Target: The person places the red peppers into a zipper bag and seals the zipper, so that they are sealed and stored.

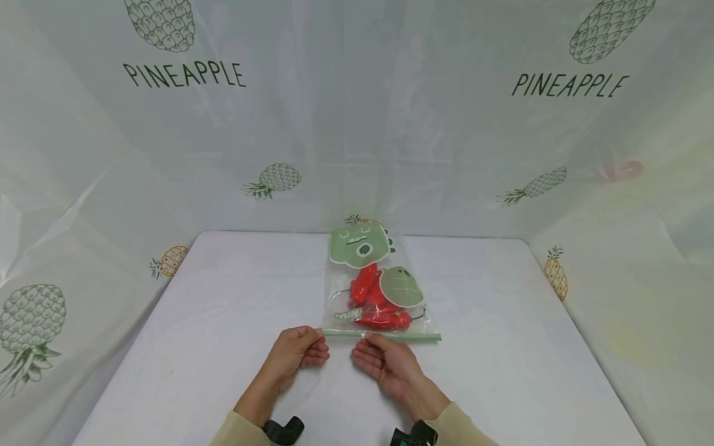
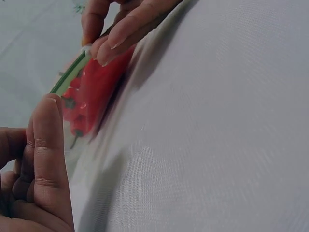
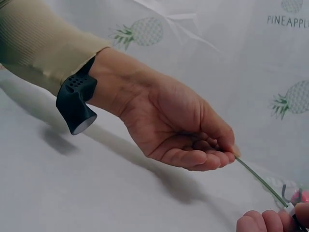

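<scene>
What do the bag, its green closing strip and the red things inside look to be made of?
Bag: thin clear plastic film, glossy, with printed green cartoon patches; the contents show through. Green strip: seemingly stiffer plastic, a zip seal pinched by the left hand and right hand. Red things: smooth, shiny, chilli-shaped; real or plastic cannot be told.

We reach both forearms forward from the near edge, sleeves ending just short of the wrists, each wrist wearing a dark strap. Our left hand (image 1: pixel 295 354) lies with its fingers curled inward and the thumb pressed against the forefinger in a pinch, knuckles turned up and slightly outward. Our right hand (image 1: pixel 385 362) sits just beside it, palm turned partly upward, fingers loosely bent, thumb and fingertips (image 2: pixel 112 44) closed together in a pinch of their own. The two hands are near each other but not touching.
</scene>
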Demonstrator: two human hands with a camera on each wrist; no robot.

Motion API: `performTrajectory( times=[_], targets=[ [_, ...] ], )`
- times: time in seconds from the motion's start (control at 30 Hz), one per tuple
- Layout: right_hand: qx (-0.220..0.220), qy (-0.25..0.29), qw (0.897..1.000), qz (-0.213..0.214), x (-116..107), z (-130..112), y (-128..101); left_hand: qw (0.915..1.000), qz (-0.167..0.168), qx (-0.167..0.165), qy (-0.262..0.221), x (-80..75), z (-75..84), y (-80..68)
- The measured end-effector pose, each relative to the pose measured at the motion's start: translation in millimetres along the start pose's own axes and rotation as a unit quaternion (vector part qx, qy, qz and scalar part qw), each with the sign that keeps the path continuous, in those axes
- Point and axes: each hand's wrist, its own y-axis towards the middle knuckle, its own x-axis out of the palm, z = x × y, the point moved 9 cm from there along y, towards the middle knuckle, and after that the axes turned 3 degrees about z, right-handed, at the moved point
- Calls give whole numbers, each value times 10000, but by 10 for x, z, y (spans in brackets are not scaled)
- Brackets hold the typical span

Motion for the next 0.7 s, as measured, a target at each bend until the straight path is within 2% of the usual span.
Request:
performTrajectory(
  times=[0.4, 0.7],
  targets=[
    [-63, 6, 9998, 187, -193, -95, -58, 9996, 277, -6, -24, -79, -44, 36],
    [-68, -118, 9994, 315, -330, -147, -76, 9997, 231, 11, -114, -92, -39, 22]
  ],
)
